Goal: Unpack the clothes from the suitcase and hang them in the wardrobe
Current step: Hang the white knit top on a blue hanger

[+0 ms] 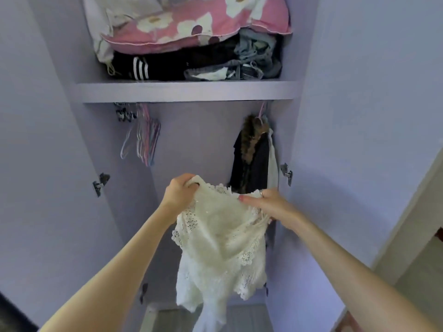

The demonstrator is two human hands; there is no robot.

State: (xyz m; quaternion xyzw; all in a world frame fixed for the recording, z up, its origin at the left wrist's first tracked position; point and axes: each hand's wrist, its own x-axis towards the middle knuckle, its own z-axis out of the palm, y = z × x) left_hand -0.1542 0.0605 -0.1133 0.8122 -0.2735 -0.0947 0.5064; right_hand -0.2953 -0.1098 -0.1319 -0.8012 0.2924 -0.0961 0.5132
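cream lace top (220,240) is hanging limp before the open wardrobe (191,140); we are judging it light, soft, snag-prone. left hand (181,191) is clenching one shoulder, right hand (266,202) is pinching the other; shoulders look the best hold. spare hangers (143,137) are waiting under the lilac shelf (187,91).

Overall light: soft, even, cool, with a lilac cast over the wardrobe (359,92) panels
Source: not in view; brightest at the lower right edge
Shadows: faint; a darker band under the shelf (187,91), dim recess behind the hanging clothes (251,159)
Glare: none; the white lace garment (220,238) reads slightly washed out
Sharpness: mildly soft throughout, fine lace detail smeared
Edges: strong wide-angle bowing of wardrobe sides and doors
Corners: dark patch at lower left
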